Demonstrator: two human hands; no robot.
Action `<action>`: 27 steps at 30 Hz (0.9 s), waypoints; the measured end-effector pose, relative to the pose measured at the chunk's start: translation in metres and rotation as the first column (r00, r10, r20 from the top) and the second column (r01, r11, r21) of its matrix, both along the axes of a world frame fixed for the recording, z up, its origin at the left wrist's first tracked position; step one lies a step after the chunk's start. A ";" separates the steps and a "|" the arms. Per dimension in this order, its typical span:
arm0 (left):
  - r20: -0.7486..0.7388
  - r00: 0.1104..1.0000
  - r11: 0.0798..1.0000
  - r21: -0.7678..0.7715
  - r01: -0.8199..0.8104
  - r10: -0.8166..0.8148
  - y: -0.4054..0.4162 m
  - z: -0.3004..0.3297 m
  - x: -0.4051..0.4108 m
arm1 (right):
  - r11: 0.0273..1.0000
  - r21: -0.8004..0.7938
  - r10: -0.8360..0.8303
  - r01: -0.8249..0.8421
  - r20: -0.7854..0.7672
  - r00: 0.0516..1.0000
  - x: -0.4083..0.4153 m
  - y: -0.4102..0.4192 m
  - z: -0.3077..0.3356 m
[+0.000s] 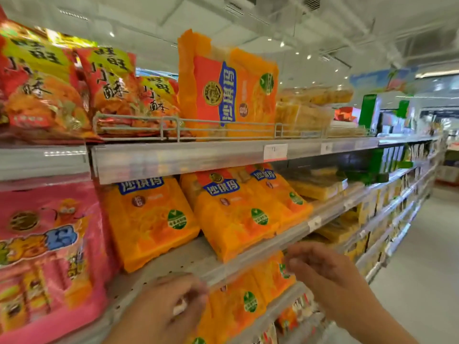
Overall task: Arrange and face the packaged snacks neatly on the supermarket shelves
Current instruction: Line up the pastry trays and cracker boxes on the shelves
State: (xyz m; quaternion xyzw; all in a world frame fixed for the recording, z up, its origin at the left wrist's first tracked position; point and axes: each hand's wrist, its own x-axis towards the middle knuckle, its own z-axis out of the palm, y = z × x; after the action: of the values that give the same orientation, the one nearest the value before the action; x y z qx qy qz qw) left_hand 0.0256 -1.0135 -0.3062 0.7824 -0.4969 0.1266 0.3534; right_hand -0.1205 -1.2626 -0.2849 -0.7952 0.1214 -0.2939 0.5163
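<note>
The orange snack packs (238,214) on the middle shelf (188,259) are the likely next concern. Two of them lie at the shelf's front edge, overlapping, leaning back with their tops under the shelf above. Their long axes run from the front edge up and back, turned a little to the right, so their printed faces point up and outward, not square to the aisle. A third orange pack (149,219) sits just to their left, tilted the other way and set further back from the edge, with bare shelf in front of it.

Both hands hover below and in front of these packs, at the level of the front rail. The right hand (320,266) is the nearer one: its fingertips (293,259) lie just under the lower corner of the overlapping pair, fingers loosely extended and holding nothing. The left hand (181,299) sits lower, below the bare strip of shelf. Its fingers are curled and something small and pale shows at them, but blur leaves me unable to tell whether it grips anything.

On the shelf below, more orange packs (248,296) show between the hands. On the top shelf, one orange pack (228,88) stands upright behind the wire rail (173,125), its lettering running sideways. Red snack bags (74,90) stand left of it, and pink bags (44,244) fill the left end of the middle shelf.
</note>
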 end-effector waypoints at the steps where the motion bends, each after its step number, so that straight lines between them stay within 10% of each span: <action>1: 0.037 0.999 0.998 -0.060 0.011 -0.008 -0.012 0.022 0.000 | 0.998 -0.061 0.021 -0.019 0.034 0.999 0.011 -0.008 0.015; 8: 0.391 0.918 0.985 -0.172 -0.002 0.070 -0.075 0.144 0.023 | 0.940 -0.331 0.161 -0.079 0.231 0.960 0.083 -0.062 0.105; 14: 0.745 0.468 0.879 -0.379 -0.289 0.475 -0.113 0.193 0.058 | 0.858 -0.488 0.332 -0.161 0.287 0.899 0.131 -0.105 0.168; 21: 0.661 0.217 0.585 -0.406 -0.702 0.719 -0.131 0.199 0.085 | 0.693 -0.713 0.379 0.105 0.484 0.789 0.198 -0.125 0.255; 27: 0.548 0.250 0.446 -0.259 -0.857 0.799 -0.137 0.203 0.077 | 0.448 -0.885 0.278 0.122 0.268 0.922 0.236 -0.115 0.314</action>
State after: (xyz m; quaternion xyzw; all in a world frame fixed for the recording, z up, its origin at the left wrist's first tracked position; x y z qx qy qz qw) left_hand 0.1022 -1.1501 -0.1032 0.8543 -0.0996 0.5098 0.0194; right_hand 0.1151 -1.3777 0.0294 -0.8789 -0.1892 -0.4352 0.0492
